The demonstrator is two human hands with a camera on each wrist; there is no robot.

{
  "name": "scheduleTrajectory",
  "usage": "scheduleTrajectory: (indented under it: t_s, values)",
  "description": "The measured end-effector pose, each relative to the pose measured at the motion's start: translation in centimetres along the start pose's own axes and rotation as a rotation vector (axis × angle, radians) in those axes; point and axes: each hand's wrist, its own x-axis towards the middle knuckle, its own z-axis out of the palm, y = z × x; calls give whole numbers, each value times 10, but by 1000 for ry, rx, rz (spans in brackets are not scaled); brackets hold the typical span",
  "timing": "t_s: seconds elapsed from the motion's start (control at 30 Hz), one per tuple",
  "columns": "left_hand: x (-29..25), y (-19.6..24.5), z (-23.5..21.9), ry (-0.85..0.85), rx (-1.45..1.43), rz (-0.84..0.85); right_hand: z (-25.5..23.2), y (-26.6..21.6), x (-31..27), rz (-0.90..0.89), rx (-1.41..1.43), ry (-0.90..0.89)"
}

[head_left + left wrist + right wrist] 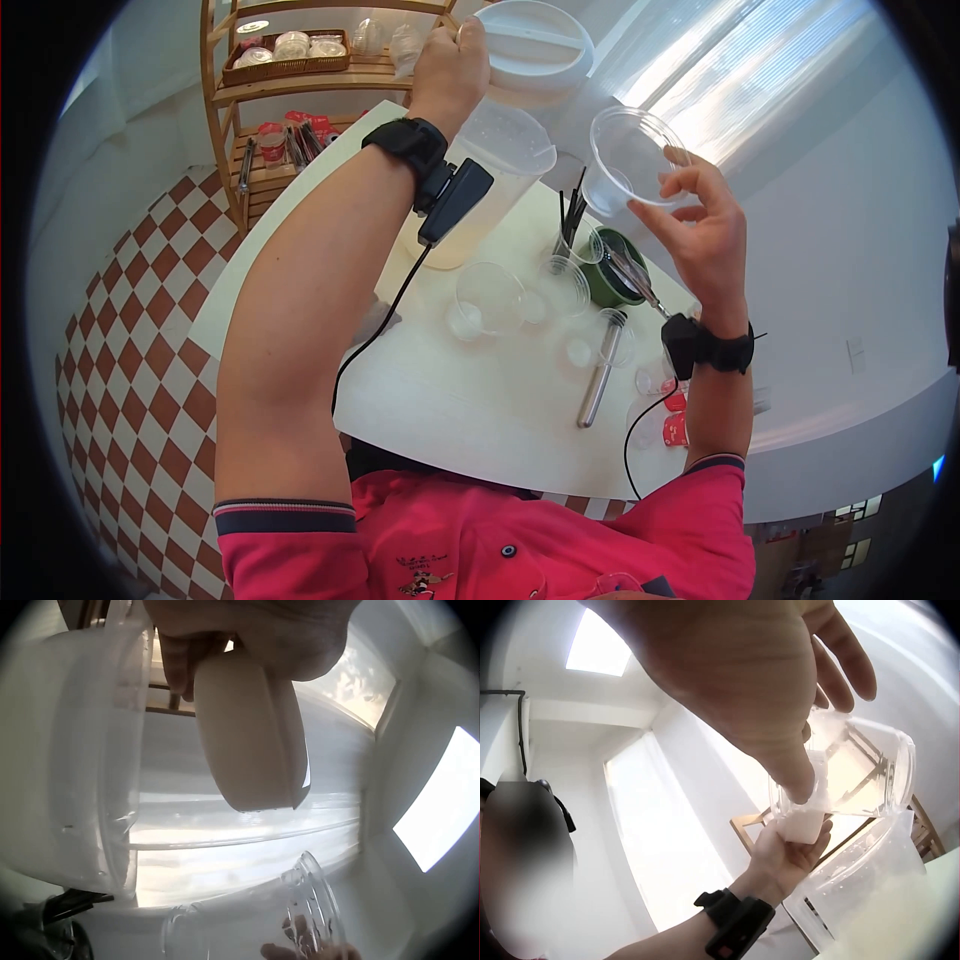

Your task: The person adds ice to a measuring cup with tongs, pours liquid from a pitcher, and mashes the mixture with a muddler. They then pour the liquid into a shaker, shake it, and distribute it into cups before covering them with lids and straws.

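Observation:
My left hand (452, 72) grips the edge of a white round lid (530, 42), raised above a tall translucent pitcher (505, 140) that has something pale yellow in it. In the left wrist view the lid (244, 731) is seen edge-on, apart from the pitcher (67, 750). My right hand (705, 220) pinches the rim of a clear plastic cup (612, 150), held in the air right of the pitcher. The right wrist view shows this cup (862, 769) beside my right hand (727, 675), with the left hand (774, 859) behind it.
On the white table (430, 390) stand several clear cups (490, 300), a green container (612, 285) with metal utensils, and dark sticks (572, 215). A metal tube (597, 385) lies near them. Small red-patterned cups (675, 428) are at the right, a wooden shelf (290, 85) at the back left.

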Motion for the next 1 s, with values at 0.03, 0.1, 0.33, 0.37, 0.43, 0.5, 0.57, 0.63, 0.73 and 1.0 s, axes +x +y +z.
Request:
scheduleTrajectory:
  t_s: [0.03, 0.1, 0.33, 0.37, 0.43, 0.5, 0.57, 0.63, 0.73, 1.0]
  values:
    - [-4, 7, -4, -55, 33, -12, -5, -1, -18, 46, 42, 4]
    - [-3, 12, -4, -145, 109, 0, -12, 0, -58, 143, 130, 20]
    - [3, 18, -28, -468, 358, 33, 20, 13, -194, 296, 344, -14]
    - [6, 11, -30, -465, 383, 63, 29, 16, -208, 335, 366, -9]
    - [9, 9, -34, -490, 404, 51, 39, 16, -225, 417, 373, -34]
    - [6, 14, -39, -537, 404, -43, 48, 20, -239, 434, 384, -14]
    - [4, 17, -40, -529, 449, -4, 57, 22, -246, 425, 375, 0]
    - [-3, 27, -38, -512, 548, -13, 61, 25, -249, 398, 341, 6]
    - [-1, 21, -41, -511, 583, -2, 72, 28, -253, 354, 333, 21]
    - [12, 2, -56, -585, 726, 124, 93, 40, -263, 245, 328, 73]
